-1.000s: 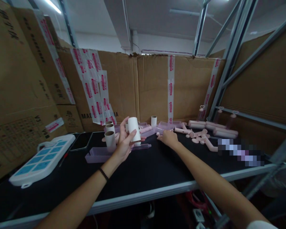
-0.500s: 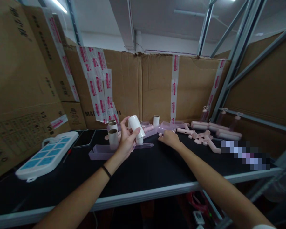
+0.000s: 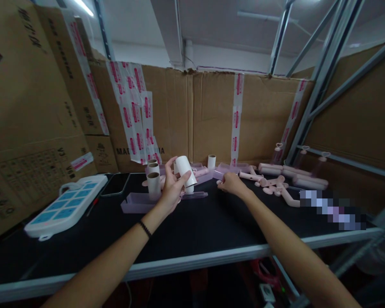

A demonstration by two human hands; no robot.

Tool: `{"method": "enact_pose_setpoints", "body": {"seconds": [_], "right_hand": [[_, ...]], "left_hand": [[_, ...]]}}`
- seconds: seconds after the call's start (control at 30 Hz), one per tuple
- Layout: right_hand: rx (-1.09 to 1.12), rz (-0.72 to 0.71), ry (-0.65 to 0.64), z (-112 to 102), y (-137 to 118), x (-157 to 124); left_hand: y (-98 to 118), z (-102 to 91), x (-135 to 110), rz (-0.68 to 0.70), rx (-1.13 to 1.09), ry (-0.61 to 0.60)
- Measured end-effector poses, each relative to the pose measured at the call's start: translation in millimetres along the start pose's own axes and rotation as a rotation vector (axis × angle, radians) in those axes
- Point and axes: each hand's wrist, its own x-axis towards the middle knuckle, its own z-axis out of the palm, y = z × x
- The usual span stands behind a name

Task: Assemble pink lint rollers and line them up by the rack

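Far left, a printed carton is rising beside the black tabletop. A white power strip with blue panels is lying at an angle; a thin red-handled tool and a dark phone are resting to its right. Next, a translucent lilac tray is sitting near a row of open-topped cardboard tubes, all standing upright; cannot tell whether the front tube is standing inside the tray or behind it.

Left hand, black bracelet at the wrist: thumb and fingers are clamping a glossy white tube, holding it tilted above the tabletop. A slim lilac piece is lying just right of that hand. Farther back, another white tube is standing upright near more lilac trays.

Right hand is hovering low over the table, fingers bunched at a small pale pink piece; cannot tell whether they are gripping or only touching it.

Beyond, pink plastic parts are lying heaped, an angled one nearest the edge. Pink-and-white rollers are lying behind, heart-topped pieces standing up at the back. A metal upright is closing off the right.
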Motion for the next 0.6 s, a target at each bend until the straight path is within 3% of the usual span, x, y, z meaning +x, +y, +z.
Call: {"method": "enact_pose_setpoints", "body": {"seconds": [0.33, 0.6], "right_hand": [[0.267, 0.016, -0.182, 7.0, 21.8, 8.4], [0.195, -0.023, -0.267, -4.8, 27.5, 3.1]], "left_hand": [[-1.8, -0.5, 0.4, -0.001, -0.023, 0.031], [-4.3, -5.4, 5.0, 0.077, -0.082, 0.097]]}}
